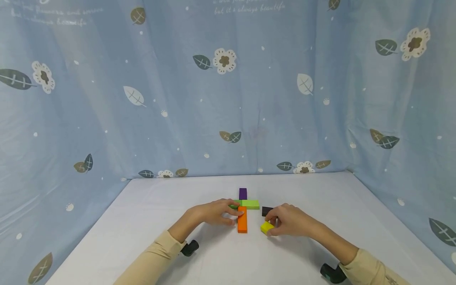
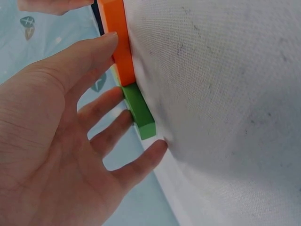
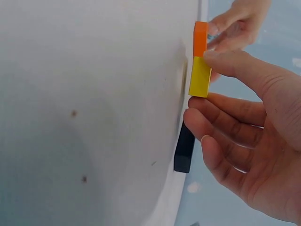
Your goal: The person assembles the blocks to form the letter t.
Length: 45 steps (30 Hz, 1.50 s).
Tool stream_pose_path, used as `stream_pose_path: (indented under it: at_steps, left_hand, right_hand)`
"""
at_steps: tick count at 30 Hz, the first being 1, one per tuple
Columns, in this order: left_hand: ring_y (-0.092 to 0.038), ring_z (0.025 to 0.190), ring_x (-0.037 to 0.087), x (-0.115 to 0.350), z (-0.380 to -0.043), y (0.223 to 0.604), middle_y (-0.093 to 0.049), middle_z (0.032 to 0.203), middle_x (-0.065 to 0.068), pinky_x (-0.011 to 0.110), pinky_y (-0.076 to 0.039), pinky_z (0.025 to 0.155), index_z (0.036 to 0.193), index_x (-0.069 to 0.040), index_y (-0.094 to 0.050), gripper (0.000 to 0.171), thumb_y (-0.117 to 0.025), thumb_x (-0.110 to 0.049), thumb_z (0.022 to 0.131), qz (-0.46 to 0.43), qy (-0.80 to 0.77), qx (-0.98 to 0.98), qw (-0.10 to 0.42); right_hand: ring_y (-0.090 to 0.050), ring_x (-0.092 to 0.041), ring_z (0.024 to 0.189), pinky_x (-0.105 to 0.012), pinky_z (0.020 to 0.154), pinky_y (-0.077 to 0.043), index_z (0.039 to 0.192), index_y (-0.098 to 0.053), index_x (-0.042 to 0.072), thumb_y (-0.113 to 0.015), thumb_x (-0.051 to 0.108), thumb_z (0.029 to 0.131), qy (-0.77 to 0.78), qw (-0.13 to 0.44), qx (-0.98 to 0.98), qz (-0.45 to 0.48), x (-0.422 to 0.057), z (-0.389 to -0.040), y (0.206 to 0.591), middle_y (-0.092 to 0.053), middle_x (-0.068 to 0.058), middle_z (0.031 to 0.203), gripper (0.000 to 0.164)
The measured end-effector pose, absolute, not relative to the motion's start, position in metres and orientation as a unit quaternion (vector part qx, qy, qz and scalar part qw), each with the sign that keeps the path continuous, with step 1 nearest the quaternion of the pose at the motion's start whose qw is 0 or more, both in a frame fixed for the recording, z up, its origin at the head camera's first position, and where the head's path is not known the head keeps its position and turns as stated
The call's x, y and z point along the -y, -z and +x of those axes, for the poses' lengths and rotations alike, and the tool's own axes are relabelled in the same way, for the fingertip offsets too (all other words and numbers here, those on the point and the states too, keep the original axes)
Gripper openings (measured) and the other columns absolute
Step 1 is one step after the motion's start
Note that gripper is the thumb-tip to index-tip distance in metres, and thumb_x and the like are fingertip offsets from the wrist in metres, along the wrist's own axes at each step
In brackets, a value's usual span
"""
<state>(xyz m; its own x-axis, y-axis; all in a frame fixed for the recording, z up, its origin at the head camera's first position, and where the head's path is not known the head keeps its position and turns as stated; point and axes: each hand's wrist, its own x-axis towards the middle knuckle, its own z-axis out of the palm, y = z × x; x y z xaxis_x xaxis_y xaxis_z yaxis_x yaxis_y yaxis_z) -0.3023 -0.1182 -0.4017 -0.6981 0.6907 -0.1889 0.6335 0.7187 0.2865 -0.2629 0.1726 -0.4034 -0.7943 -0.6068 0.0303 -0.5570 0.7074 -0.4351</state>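
My right hand (image 1: 293,221) pinches a yellow block (image 1: 266,227) between thumb and fingers, low over the white table. In the right wrist view the yellow block (image 3: 200,77) appears in front of the orange one. A black block (image 1: 266,211) lies just behind the right fingers. My left hand (image 1: 216,211) rests at the left of an orange block (image 1: 242,223), fingers loosely spread. Its thumb lies against the orange block (image 2: 122,52) in the left wrist view, and two fingers reach the green block (image 2: 139,110). Beyond are a light green block (image 1: 251,204) and a purple block (image 1: 243,193).
The orange, green, light green and purple blocks form a cross shape on the white table (image 1: 171,198). A blue curtain (image 1: 263,99) with leaves and flowers hangs behind and at both sides. Dark wrist cameras (image 1: 190,248) sit below the sleeves.
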Motion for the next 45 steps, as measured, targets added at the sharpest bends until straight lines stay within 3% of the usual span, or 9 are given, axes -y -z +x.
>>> stream_pose_path:
  at_steps: [20,45]
  left_hand:
    - [-0.036,0.144,0.022,0.118,-0.304,0.402,-0.040,0.155,-0.005,0.049,-0.034,0.117,0.140,-0.036,-0.054,0.046,-0.064,-0.037,0.095,0.363,-0.109,-0.915,0.139]
    - [-0.036,0.144,0.025,0.119,-0.300,0.400,-0.040,0.155,-0.003,0.052,-0.035,0.115,0.140,-0.035,-0.053,0.047,-0.064,-0.037,0.094,0.364,-0.116,-0.913,0.140]
  right_hand:
    - [-0.050,0.001,0.059,-0.016,0.060,-0.046,0.104,-0.075,0.016,-0.082,0.037,0.078,0.200,0.050,-0.912,-0.354,-0.150,-0.257,0.408,-0.067,0.014,0.079,0.034]
    - [-0.050,0.002,0.053,-0.014,0.056,-0.049,0.106,-0.076,0.015,-0.081,0.030,0.079,0.220,0.082,-0.896,-0.377,-0.128,-0.249,0.408,-0.070,0.013,0.084,0.031]
